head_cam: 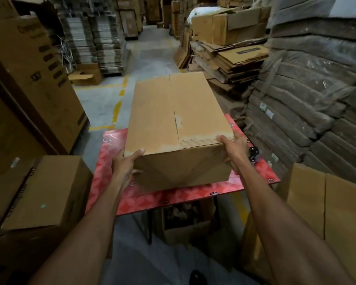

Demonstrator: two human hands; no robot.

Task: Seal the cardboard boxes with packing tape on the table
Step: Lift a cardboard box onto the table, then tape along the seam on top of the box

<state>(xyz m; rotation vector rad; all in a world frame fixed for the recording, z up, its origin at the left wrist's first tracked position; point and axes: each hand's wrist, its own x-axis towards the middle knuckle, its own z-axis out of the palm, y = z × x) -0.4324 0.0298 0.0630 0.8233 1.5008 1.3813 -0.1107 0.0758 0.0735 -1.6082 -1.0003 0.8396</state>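
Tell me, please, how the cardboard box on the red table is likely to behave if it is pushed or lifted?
The cardboard box looks stiff, since its walls stand square. It probably won't tip, being broad and low. The centre seam shows no fresh tape, so the flaps may spring open if it is lifted by the top. The left hand and right hand grip the near corners; the glossy table may let it slide.

My left hand (125, 163) and right hand (235, 148) are bare: no gloves, rings or watch. Both forearms are uncovered, no sleeves showing. A dark shoe (196, 277) covers one foot.
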